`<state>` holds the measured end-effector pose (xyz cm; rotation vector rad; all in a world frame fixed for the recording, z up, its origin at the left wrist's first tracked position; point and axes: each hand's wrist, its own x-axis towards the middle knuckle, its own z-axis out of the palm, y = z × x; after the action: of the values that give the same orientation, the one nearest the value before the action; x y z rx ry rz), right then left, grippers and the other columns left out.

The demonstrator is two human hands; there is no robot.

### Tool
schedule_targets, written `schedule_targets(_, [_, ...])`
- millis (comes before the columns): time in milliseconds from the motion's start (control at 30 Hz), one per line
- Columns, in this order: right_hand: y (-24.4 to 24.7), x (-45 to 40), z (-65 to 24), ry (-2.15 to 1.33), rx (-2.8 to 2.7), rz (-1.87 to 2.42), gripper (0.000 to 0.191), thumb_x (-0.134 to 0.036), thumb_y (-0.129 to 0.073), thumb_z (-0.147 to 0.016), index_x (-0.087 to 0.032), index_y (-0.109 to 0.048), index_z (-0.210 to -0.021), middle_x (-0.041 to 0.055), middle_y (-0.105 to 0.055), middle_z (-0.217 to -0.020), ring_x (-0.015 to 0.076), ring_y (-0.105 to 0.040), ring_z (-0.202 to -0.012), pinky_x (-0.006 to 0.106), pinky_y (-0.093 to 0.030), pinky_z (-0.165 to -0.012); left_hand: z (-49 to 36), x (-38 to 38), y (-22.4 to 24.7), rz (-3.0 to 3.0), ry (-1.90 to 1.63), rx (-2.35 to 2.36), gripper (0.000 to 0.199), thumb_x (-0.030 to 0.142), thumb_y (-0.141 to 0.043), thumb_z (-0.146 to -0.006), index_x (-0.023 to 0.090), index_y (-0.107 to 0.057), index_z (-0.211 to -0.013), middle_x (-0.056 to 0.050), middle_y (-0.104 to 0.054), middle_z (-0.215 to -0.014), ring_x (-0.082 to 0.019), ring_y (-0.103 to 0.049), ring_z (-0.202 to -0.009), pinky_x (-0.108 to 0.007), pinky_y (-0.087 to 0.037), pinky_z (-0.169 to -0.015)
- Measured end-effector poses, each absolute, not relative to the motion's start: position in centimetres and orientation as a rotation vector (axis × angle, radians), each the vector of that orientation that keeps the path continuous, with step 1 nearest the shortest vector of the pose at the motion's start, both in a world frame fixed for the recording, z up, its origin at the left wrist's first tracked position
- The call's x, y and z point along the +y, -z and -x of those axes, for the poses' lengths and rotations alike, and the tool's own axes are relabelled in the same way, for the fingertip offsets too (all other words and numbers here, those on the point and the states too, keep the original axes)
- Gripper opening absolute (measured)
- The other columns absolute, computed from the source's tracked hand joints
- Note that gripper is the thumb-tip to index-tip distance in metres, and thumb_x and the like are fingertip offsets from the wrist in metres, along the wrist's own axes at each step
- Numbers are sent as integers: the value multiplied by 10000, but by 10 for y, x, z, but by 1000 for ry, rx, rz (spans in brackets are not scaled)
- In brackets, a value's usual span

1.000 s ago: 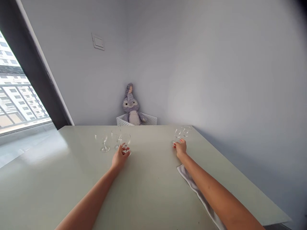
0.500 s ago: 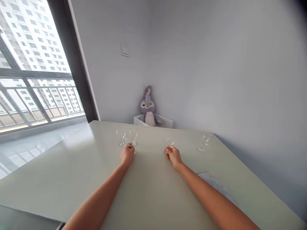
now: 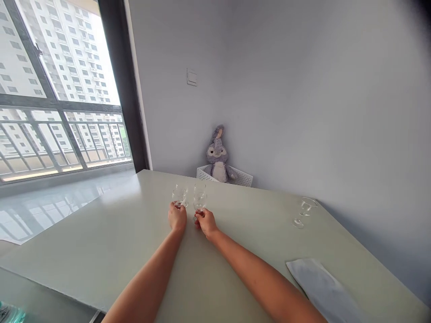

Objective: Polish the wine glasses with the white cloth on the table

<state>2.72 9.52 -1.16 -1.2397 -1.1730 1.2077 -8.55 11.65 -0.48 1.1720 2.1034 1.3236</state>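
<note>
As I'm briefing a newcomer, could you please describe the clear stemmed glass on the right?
Follow the pale, glossy tabletop to its far right corner. There, beyond the flat grey cloth, is the clear stemmed glass; unlike the other clear glasses grouped farther left, it stands alone.

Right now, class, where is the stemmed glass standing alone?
In the head view, the stemmed glass stands on the table near its far right corner, beyond the gray cloth.

Daylight from left window [image 3: 85, 74], tabletop [image 3: 117, 229] glare, upper-right vignetting
</note>
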Motion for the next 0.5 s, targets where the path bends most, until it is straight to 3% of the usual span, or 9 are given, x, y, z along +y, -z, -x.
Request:
schedule_targets(267, [19, 115, -11, -1106, -1195, 1300, 181, -180, -469, -719, -159, -554, -877, 36, -573, -867, 85, -506, -481, 173, -405, -344, 86, 120, 4, -1198, -1290, 2091, 279, 198, -450, -745, 209, -477, -1022, -74, -558, -1042, -208, -544, -951, -310, -398, -767])
schedule_targets(500, [23, 122, -9, -993, -1226, 1381, 281, -149, -481, -669, -153, -555, -940, 79, -534, -1032, 82, -518, -493, 191, -424, -365, 85, 120, 1, -1249, -1243, 2090, 481, 214, -458, -725, 183, -407, -1203, -123, -446, -1250, -249, -517, -1040, -348, -385, -837])
